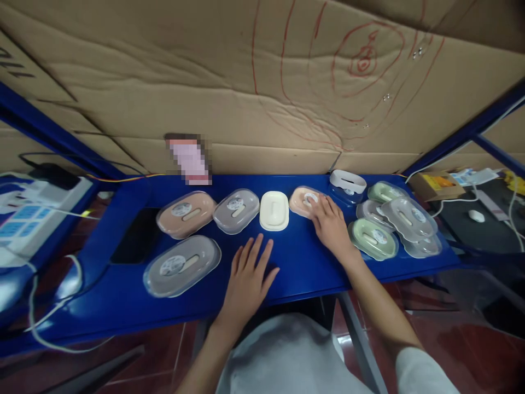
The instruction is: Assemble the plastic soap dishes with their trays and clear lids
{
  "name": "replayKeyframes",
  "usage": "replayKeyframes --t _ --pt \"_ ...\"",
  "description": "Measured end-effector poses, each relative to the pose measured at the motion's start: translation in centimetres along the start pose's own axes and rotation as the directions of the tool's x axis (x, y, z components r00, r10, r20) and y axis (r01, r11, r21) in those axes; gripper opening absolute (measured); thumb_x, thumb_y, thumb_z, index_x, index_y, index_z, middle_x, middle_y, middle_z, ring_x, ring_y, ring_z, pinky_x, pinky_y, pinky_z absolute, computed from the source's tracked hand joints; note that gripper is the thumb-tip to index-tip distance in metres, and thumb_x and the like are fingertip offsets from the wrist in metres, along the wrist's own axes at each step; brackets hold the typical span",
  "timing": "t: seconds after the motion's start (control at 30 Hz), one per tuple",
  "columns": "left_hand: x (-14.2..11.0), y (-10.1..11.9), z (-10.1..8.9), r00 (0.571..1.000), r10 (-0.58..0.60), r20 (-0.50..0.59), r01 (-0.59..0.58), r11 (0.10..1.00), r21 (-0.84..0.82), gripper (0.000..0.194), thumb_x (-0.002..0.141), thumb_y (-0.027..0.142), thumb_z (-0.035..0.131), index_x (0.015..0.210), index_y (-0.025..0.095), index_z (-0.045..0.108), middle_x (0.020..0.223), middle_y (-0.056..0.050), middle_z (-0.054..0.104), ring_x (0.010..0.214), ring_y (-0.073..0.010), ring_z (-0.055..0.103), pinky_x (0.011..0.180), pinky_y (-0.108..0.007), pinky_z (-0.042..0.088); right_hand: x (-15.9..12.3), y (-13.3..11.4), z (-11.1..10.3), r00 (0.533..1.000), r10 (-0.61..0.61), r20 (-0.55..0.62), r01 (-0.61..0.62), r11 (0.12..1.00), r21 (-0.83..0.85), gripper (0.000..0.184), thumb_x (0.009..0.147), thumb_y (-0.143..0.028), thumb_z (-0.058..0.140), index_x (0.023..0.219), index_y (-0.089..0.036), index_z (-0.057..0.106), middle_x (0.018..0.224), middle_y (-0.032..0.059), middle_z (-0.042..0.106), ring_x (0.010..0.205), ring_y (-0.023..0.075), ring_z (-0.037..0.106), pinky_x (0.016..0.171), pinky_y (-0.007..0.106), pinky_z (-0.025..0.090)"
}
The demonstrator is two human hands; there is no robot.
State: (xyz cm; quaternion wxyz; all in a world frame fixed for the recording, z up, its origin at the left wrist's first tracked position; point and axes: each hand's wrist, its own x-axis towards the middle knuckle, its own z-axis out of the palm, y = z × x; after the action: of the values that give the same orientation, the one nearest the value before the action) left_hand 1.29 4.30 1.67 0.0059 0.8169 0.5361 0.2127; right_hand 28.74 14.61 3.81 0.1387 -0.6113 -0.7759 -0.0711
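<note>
My left hand (250, 273) lies open over the blue table, fingers spread, holding nothing. Just beyond its fingertips sits a cream rounded-rectangular piece (274, 211) with a raised bar in the middle. My right hand (330, 225) reaches over the right end of a peach oval pack (301, 201) with a round label; its fingers are stretched out and appear to touch the pack. Left of the cream piece are a mauve-grey oval pack (237, 211) and a larger peach one (186, 214). A grey oval pack (182, 266) lies nearer me. All these packs have clear covers.
Green and grey packs (411, 218) are piled at the right, beside a white slotted oval piece (348, 180) on a clear base. A dark flat device (136, 235) and a power strip (36, 219) with cables are left. Cardboard (287, 109) walls the back.
</note>
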Motion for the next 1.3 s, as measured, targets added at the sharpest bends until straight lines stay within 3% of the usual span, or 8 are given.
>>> replayKeyframes --t 0.23,0.3,0.43,0.6,0.8,0.97,1.17,1.3 --pt "5.8 1.2 0.5 0.993 0.067 0.097 -0.067 0.998 0.001 0.053 0.103 0.039 0.065 0.149 0.014 0.057 0.149 -0.017 0.065 0.140 -0.0396 0.059 0.117 -0.058 0.049 4.3 1.6 0.3 1.000 -0.023 0.020 0.020 0.994 0.109 0.055 0.108 -0.024 0.038 0.163 -0.018 0.046 0.172 0.0188 0.037 0.159 0.0312 0.036 0.124 0.054 0.039" --pt "4.8 1.0 0.3 0.993 0.084 0.080 -0.079 0.995 -0.059 0.036 0.103 0.040 0.064 0.131 0.016 0.066 0.133 -0.014 0.072 0.131 -0.0352 0.064 0.113 -0.053 0.054 4.8 2.7 0.2 0.993 0.113 -0.044 -0.108 0.989 0.102 0.057 0.108 -0.025 0.036 0.163 -0.012 0.043 0.171 0.0216 0.037 0.159 0.0315 0.036 0.125 0.054 0.037" --pt "0.8 0.2 0.0 0.998 0.061 0.004 -0.060 0.986 -0.154 0.022 0.103 0.041 0.065 0.108 0.020 0.067 0.123 -0.012 0.071 0.131 -0.0326 0.065 0.109 -0.049 0.059 6.8 5.3 -0.1 0.878 0.463 -0.121 -0.471 0.881 -0.050 0.062 0.102 -0.019 0.044 0.162 -0.006 0.041 0.165 0.0263 0.045 0.155 0.0391 0.038 0.124 0.067 0.028" --pt "-2.3 -1.1 -0.8 0.997 0.044 -0.067 -0.058 0.975 -0.215 0.010 0.106 0.029 0.060 0.113 0.024 0.065 0.120 -0.008 0.071 0.134 -0.0298 0.064 0.111 -0.049 0.059 8.7 6.1 -1.5 0.857 0.512 -0.056 -0.515 0.850 -0.110 0.039 0.099 -0.013 0.047 0.129 -0.012 0.072 0.123 0.0220 0.075 0.124 0.0382 0.063 0.117 0.069 0.029" --pt "-3.5 -3.0 -1.6 0.994 -0.032 -0.105 0.003 0.963 -0.269 0.013 0.104 0.023 0.063 0.117 0.025 0.065 0.121 -0.007 0.071 0.137 -0.0298 0.063 0.108 -0.047 0.061 0.7 0.4 -3.0 0.981 0.131 -0.144 -0.124 0.990 0.062 0.035 0.110 -0.027 0.042 0.130 -0.020 0.071 0.118 0.0136 0.076 0.115 0.0316 0.064 0.113 0.052 0.038" --pt "-3.8 -3.7 -2.3 0.988 -0.085 -0.132 0.034 0.936 -0.350 0.018 0.104 0.020 0.062 0.121 0.024 0.063 0.124 -0.008 0.069 0.139 -0.0279 0.062 0.113 -0.047 0.058 -7.1 -3.5 -2.0 0.979 -0.187 -0.080 0.202 0.941 0.271 0.036 0.109 -0.012 0.046 0.134 -0.026 0.067 0.120 0.0071 0.075 0.116 0.0237 0.068 0.117 0.051 0.042" --pt "-2.8 -2.8 -2.9 0.971 -0.124 -0.204 0.044 0.932 -0.360 0.020 0.103 0.016 0.061 0.123 0.022 0.062 0.124 -0.009 0.067 0.139 -0.0268 0.061 0.115 -0.047 0.056 -8.0 -5.1 -1.8 0.914 -0.403 -0.034 0.370 0.799 0.474 0.042 0.110 -0.013 0.045 0.149 -0.025 0.058 0.141 0.0067 0.070 0.140 0.0196 0.060 0.126 0.047 0.045" --pt "-2.8 -2.2 -3.0 0.967 -0.154 -0.205 0.072 0.931 -0.357 0.019 0.104 0.016 0.060 0.121 0.023 0.062 0.123 -0.009 0.068 0.139 -0.0277 0.061 0.114 -0.048 0.057 -7.2 -4.3 -1.7 0.933 -0.357 0.034 0.319 0.869 0.378 0.044 0.111 -0.030 0.055 0.154 -0.027 0.054 0.154 0.0087 0.062 0.150 0.0274 0.052 0.129 0.063 0.037"
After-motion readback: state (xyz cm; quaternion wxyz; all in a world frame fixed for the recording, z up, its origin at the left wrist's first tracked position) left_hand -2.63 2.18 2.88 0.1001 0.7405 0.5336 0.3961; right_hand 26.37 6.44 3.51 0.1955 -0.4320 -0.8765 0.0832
